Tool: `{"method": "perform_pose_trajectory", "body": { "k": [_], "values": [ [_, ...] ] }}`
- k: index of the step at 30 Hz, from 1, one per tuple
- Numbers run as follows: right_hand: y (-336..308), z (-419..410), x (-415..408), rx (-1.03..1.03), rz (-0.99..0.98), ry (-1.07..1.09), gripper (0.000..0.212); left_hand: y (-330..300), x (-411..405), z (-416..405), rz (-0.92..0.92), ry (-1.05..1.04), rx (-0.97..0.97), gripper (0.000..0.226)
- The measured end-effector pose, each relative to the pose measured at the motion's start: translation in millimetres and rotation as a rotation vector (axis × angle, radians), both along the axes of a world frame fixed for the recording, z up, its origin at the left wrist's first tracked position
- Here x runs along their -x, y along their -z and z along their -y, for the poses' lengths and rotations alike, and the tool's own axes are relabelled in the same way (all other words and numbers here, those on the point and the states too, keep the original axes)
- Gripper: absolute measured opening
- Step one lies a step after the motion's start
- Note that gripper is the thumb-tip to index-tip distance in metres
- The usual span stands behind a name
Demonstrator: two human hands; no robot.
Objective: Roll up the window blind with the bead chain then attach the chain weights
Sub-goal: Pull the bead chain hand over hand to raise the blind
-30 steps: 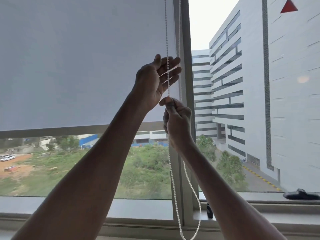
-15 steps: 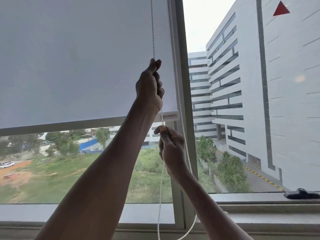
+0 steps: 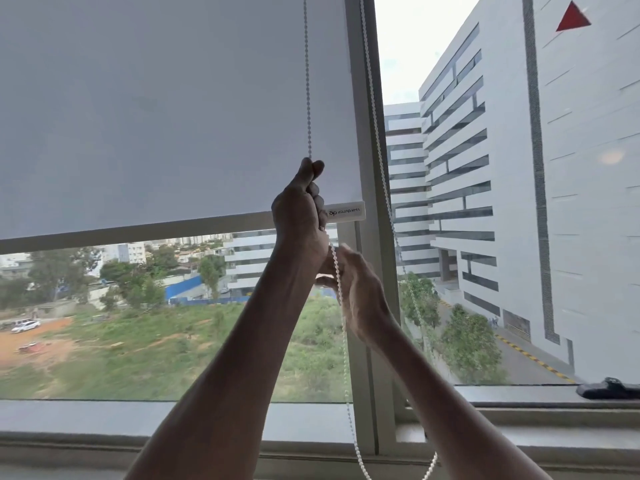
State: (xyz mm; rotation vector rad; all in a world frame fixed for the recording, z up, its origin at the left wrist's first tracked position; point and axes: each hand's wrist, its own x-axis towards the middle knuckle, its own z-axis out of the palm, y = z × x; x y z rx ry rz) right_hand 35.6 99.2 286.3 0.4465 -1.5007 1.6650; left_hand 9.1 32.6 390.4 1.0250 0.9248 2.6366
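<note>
Two bare hands, both raised to one strand of a white bead chain [image 3: 307,81] in front of a window.

Item: left hand [image 3: 302,211], upper of the pair. Fingers curled into a fist round the near strand, thumb and forefinger pinching it at the top of the fist; the strand runs straight up from there and out of view.

Item: right hand [image 3: 360,299], directly below and touching the left wrist. Blurred; fingers bent toward the same strand, which passes along the palm side, but whether they actually close on it cannot be told.

Item: chain, far strand. Hangs along the grey window frame [image 3: 363,98], free of both hands, and curves to meet the near strand in a loop at the bottom edge of view (the lowest part is cut off).

Item: roller blind [image 3: 156,116], pale grey, covering the upper half of the left pane. Its bottom bar [image 3: 138,230] sits just above mid-height, the end cap printed "asianpaints" showing beside the left fist.

Item: sill [image 3: 86,417], grey, below the glass.

Item: dark window handle [image 3: 607,389], lying on the right-hand sill, well apart from the hands.

Item: view outside, with grassy ground, trees, and white banded buildings at right.
</note>
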Motion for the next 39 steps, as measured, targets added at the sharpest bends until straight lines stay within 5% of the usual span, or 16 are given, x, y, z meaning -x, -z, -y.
{"method": "perform_pose_trajectory", "body": {
  "k": [13, 20, 30, 39],
  "values": [
    [-139, 31, -42, 0.054, -0.016, 0.012, 0.04, 61, -17, -4, 0.043, 0.009, 0.061, 0.038],
    [-122, 29, -27, 0.122, -0.067, 0.22, 0.028, 94, -27, -5, 0.024, 0.006, 0.139, 0.039],
    [-105, 32, -27, 0.115, -0.168, 0.202, 0.029, 107, -15, 1, -0.106, 0.09, 0.139, 0.055],
    [-74, 23, -24, 0.108, -0.177, 0.156, 0.034, 90, 11, 7, -0.165, 0.104, 0.294, 0.04]
  ]
}}
